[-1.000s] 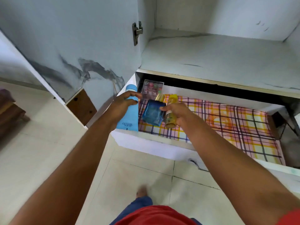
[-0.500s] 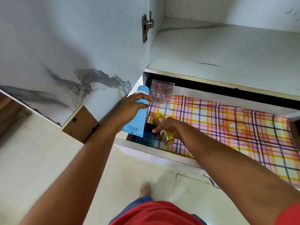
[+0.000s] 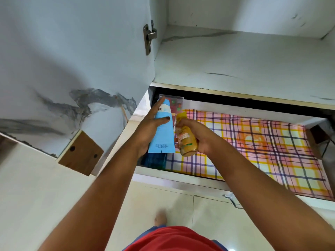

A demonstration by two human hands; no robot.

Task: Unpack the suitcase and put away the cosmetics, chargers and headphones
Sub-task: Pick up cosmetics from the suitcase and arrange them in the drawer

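My left hand (image 3: 148,127) holds a light blue tube (image 3: 162,134) upright over the left end of the open drawer (image 3: 181,180), thumb across its front and fingers stretched along its side. Right beside it, my right hand (image 3: 201,134) grips a small yellow bottle (image 3: 186,142) with its cap up. A dark blue box (image 3: 155,161) lies in the drawer's front left corner, partly hidden by the tube. A clear case of small coloured bottles (image 3: 175,104) stands at the drawer's back left.
Plaid paper (image 3: 262,151) lines the drawer floor. A marble-patterned cupboard door (image 3: 72,69) hangs open on the left, with a metal hinge (image 3: 149,37). A pale shelf (image 3: 244,66) sits above the drawer. Tiled floor and my foot (image 3: 160,219) show below.
The dark blue box has left my right hand and now lies in the drawer's front left corner. My right hand has raised the yellow bottle upright. The tube shifted slightly right.
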